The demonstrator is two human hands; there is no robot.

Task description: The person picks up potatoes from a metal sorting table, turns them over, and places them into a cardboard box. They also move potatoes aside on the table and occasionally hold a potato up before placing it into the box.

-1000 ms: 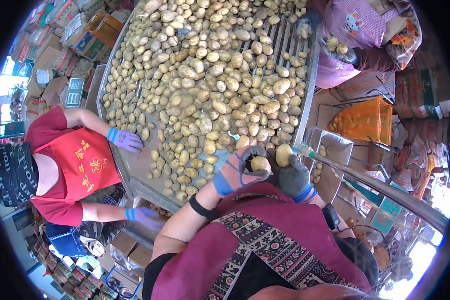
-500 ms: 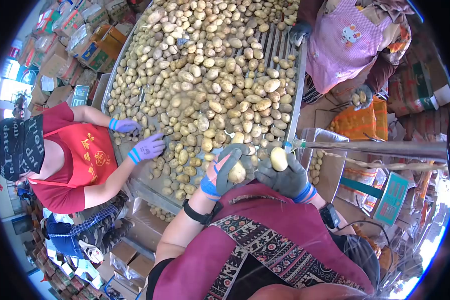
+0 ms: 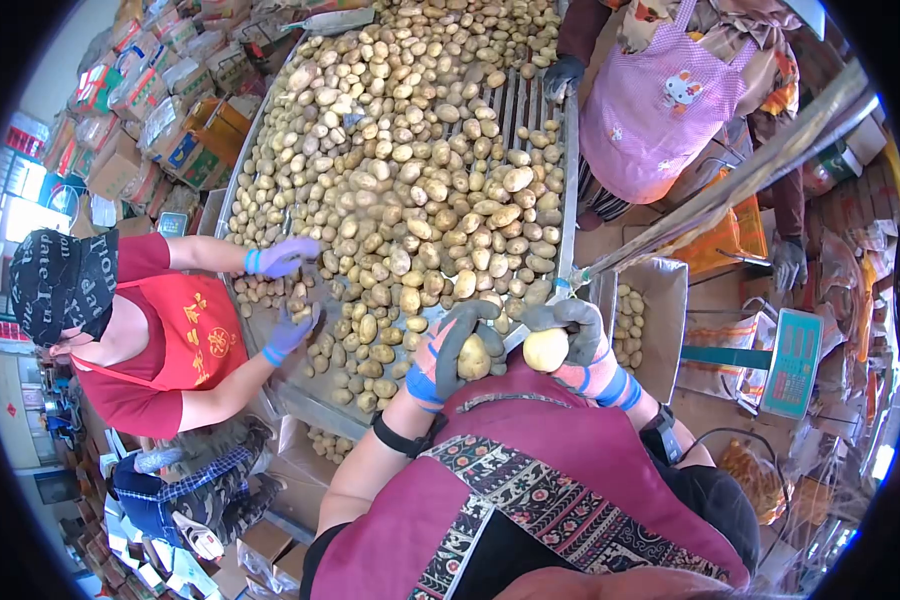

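Note:
In a grey-palmed glove with a blue cuff, my left hand is closed around a potato. My right hand, gloved the same way, grips a second, paler potato. Both hands are close together in front of my chest, at the near edge of the metal sorting table. Just beyond them spreads a thick layer of loose potatoes, some pale and some darker with soil.
On the left, a co-worker in a red apron reaches over the potatoes with purple gloves. Another person in a pink apron stands at the far right. Right of me are a carton holding potatoes, a green scale and a slanting pole.
My right hand has turned its potato, so the back of the glove now faces up. The left co-worker's hands have moved apart. The pink-aproned person's lower hand no longer shows potatoes.

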